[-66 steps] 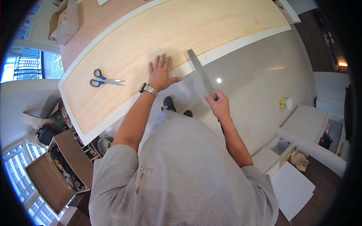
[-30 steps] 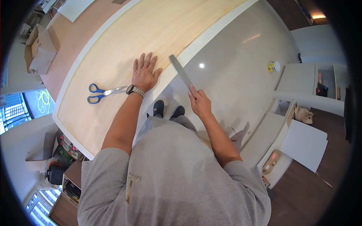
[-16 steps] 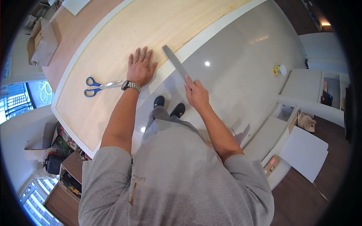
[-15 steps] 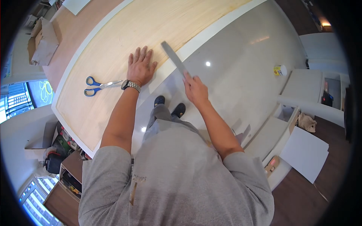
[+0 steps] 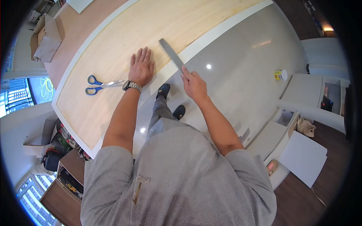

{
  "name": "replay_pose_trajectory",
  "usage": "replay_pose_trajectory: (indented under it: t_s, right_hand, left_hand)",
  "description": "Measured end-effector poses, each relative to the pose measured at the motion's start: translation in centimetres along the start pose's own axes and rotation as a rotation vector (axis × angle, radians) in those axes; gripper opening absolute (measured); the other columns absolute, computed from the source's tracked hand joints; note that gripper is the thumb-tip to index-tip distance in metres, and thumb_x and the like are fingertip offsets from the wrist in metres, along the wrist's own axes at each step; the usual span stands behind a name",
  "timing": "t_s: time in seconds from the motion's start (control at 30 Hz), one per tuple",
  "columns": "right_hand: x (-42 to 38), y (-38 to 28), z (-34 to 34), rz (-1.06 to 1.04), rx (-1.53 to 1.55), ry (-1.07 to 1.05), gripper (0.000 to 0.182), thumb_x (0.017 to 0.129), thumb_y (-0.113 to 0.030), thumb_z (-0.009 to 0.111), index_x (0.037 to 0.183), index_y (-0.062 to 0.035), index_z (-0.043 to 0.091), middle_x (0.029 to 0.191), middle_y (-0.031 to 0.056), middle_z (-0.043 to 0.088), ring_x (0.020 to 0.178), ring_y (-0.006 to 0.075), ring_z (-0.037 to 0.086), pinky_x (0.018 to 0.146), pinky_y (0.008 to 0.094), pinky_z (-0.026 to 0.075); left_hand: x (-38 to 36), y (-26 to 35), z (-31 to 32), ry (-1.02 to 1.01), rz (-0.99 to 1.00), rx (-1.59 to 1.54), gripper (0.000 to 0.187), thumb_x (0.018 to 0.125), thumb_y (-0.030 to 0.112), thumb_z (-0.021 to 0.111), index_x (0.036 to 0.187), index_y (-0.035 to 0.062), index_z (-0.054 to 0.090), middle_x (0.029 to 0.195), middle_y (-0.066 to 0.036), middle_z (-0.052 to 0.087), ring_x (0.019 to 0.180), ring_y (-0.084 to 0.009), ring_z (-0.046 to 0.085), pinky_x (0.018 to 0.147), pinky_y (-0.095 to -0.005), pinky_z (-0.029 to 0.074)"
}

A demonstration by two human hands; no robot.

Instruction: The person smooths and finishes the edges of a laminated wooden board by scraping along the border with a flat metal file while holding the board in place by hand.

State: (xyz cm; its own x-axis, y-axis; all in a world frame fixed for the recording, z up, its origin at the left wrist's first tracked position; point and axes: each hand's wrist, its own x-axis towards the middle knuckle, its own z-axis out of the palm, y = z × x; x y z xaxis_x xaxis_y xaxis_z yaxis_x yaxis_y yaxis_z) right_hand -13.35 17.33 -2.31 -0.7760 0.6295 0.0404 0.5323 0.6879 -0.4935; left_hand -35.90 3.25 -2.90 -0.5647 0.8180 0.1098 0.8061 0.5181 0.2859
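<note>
My left hand lies flat on the pale wood panel, fingers stretched out, a metal watch on its wrist. In my right hand is a grey flat file, gripped at its near end. Its far end reaches over the panel, and its length crosses the white strip along the panel's edge. Blue-handled scissors rest on the panel to the left of my left hand, their blades pointing at my wrist.
An opened cardboard box stands on the brown board at the upper left. A white tub with a yellow label is on the glossy grey floor. White cabinets and white sheets lie to the right.
The file and my right hand have shifted slightly up and left. One foot has stepped forward, toward the panel. My left hand stays flat on the panel.
</note>
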Motion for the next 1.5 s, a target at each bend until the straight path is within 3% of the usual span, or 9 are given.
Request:
replay_pose_trajectory:
  t_s: [0.13, 0.33, 0.57, 0.67, 0.87, 1.13, 1.33, 1.5]
  right_hand:
    - [-0.1, 0.5, -1.0, 0.022, -0.024, 0.022, 0.039, 0.1, -0.034, 0.061, 0.139, -0.0309, 0.062, 0.084, 0.0089, 0.055, 0.065, 0.033, 0.061, 0.061, 0.046, 0.053]
    - [-7.1, -0.1, -1.6, 0.048, 0.015, -0.067, 0.037, 0.1, -0.033, 0.061, 0.137, -0.0314, 0.063, 0.083, 0.0092, 0.054, 0.064, 0.0326, 0.061, 0.062, 0.0468, 0.054]
    - [-1.1, 1.2, -0.8, 0.094, 0.004, 0.018, 0.038, 0.101, -0.036, 0.06, 0.138, -0.0321, 0.063, 0.085, 0.0095, 0.057, 0.07, 0.0335, 0.064, 0.065, 0.0476, 0.054]
    - [0.6, 2.3, -1.8, 0.133, 0.001, 0.058, 0.038, 0.1, -0.037, 0.06, 0.138, -0.0323, 0.063, 0.086, 0.0095, 0.058, 0.073, 0.0332, 0.064, 0.066, 0.047, 0.054]
    - [-4.6, 2.8, -2.8, 0.152, -0.024, -0.017, 0.038, 0.1, -0.035, 0.062, 0.138, -0.0317, 0.063, 0.085, 0.0095, 0.056, 0.073, 0.0325, 0.064, 0.065, 0.0455, 0.054]
    - [2.9, 2.1, -1.5, 0.097, -0.021, 0.078, 0.038, 0.1, -0.033, 0.062, 0.138, -0.0311, 0.063, 0.084, 0.0092, 0.056, 0.07, 0.0326, 0.063, 0.065, 0.0458, 0.054]
    - [-4.6, 1.9, -3.2, 0.205, 0.025, -0.074, 0.037, 0.102, -0.034, 0.059, 0.139, -0.0337, 0.062, 0.081, 0.0096, 0.056, 0.075, 0.0318, 0.062, 0.069, 0.0447, 0.052]
    - [2.1, 2.7, -2.1, 0.149, -0.029, -0.002, 0.039, 0.102, -0.034, 0.06, 0.14, -0.0336, 0.061, 0.081, 0.0098, 0.056, 0.076, 0.0316, 0.062, 0.07, 0.0439, 0.052]
  left_hand:
    - [0.4, -0.3, 0.0, 0.014, 0.009, 0.011, 0.058, 0.103, 0.033, 0.046, 0.156, 0.0091, 0.039, 0.164, -0.011, 0.036, 0.153, -0.0296, 0.029, 0.125, -0.0511, 0.018]
    - [0.3, -0.1, -0.1, 0.019, 0.005, -0.015, 0.057, 0.103, 0.033, 0.047, 0.155, 0.0096, 0.041, 0.163, -0.011, 0.038, 0.152, -0.0303, 0.03, 0.125, -0.0515, 0.019]
    - [0.3, -0.1, -0.3, 0.007, 0.028, 0.007, 0.058, 0.103, 0.036, 0.049, 0.155, 0.0108, 0.041, 0.163, -0.013, 0.038, 0.152, -0.0327, 0.03, 0.124, -0.0522, 0.019]
    - [0.2, 0.6, -1.4, -0.065, 0.024, 0.057, 0.068, 0.1, 0.05, 0.052, 0.156, 0.0118, 0.04, 0.165, -0.015, 0.033, 0.154, -0.0347, 0.026, 0.125, -0.0527, 0.017]
    - [0.3, 1.2, -2.2, -0.147, 0.059, 0.144, 0.097, 0.086, 0.08, 0.053, 0.157, 0.0156, 0.039, 0.167, -0.013, 0.028, 0.156, -0.0359, 0.017, 0.126, -0.0546, 0.011]
    - [0.2, 1.3, -2.4, -0.171, 0.054, 0.144, 0.098, 0.085, 0.08, 0.054, 0.158, 0.0163, 0.037, 0.168, -0.014, 0.026, 0.157, -0.0349, 0.016, 0.126, -0.0546, 0.01]
    - [0.4, 1.4, -2.6, -0.183, 0.046, 0.147, 0.098, 0.085, 0.079, 0.055, 0.159, 0.0161, 0.037, 0.168, -0.014, 0.026, 0.156, -0.0354, 0.016, 0.125, -0.0544, 0.011]
    - [0.2, 1.1, -2.1, -0.138, 0.053, 0.123, 0.097, 0.084, 0.08, 0.056, 0.157, 0.0165, 0.041, 0.167, -0.013, 0.027, 0.156, -0.0343, 0.017, 0.125, -0.0553, 0.011]
